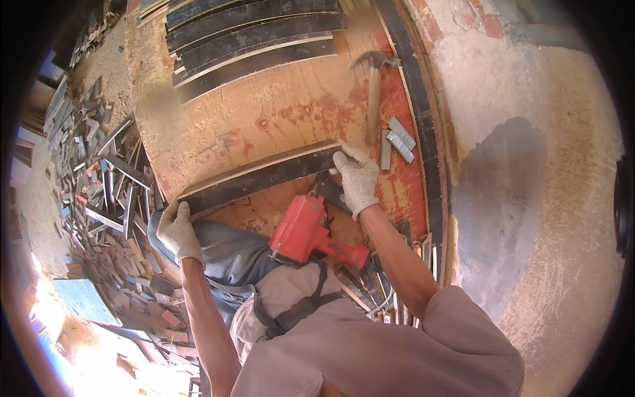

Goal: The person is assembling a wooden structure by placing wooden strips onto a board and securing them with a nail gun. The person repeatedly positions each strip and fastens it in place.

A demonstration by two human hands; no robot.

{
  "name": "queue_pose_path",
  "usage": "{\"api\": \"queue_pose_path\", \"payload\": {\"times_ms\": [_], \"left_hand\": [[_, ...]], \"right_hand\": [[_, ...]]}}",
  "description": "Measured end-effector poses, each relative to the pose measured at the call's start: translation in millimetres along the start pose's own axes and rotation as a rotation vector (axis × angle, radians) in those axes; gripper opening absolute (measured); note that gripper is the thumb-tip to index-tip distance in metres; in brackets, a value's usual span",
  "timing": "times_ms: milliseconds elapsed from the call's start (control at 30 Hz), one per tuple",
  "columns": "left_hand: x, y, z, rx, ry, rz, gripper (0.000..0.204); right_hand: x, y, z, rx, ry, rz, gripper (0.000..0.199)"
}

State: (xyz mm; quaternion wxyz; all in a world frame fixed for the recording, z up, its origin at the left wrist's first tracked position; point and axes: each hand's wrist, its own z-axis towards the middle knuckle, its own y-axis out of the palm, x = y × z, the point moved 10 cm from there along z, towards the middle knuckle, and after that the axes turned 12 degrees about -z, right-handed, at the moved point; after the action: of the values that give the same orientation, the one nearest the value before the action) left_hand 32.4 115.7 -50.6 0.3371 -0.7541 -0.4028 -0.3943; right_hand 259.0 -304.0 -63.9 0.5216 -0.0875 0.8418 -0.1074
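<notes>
Gripping opposite ends of a long dark strip (261, 175), the gloved left hand (177, 228) and right hand (356, 177) clench it; it looks stiff, light, best held endwise.

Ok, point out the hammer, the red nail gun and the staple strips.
hammer (374, 99), head view, mid wooden handle.
red nail gun (301, 228), head view, red body.
staple strips (400, 139), head view, middle strip.

Two gloved hands are seen, the left hand (177, 231) and the right hand (357, 177). One red nail gun (305, 233), one hammer (374, 89) and three grey nail strips (399, 140) are counted. About five dark strips (254, 36) are stacked on the worktop (278, 112).
</notes>
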Motion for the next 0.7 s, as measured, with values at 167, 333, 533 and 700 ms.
{"api": "queue_pose_path", "payload": {"times_ms": [167,333,533,700], "left_hand": [[0,-1,1,-0.005,0.026,0.015,0.031],[4,2,-1,-0.008,0.019,0.010,0.032],[0,-2,3,-0.012,0.061,0.064,0.033],[2,1,0,-0.005,0.075,0.097,0.035]], "right_hand": [[-2,1,2,-0.008,0.029,-0.026,0.032],[-4,-2,6,0.000,0.028,-0.085,0.028],[-14,-1,9,-0.021,0.017,-0.195,0.024],[-18,-1,13,-0.014,-0.012,-0.288,0.022]]}}
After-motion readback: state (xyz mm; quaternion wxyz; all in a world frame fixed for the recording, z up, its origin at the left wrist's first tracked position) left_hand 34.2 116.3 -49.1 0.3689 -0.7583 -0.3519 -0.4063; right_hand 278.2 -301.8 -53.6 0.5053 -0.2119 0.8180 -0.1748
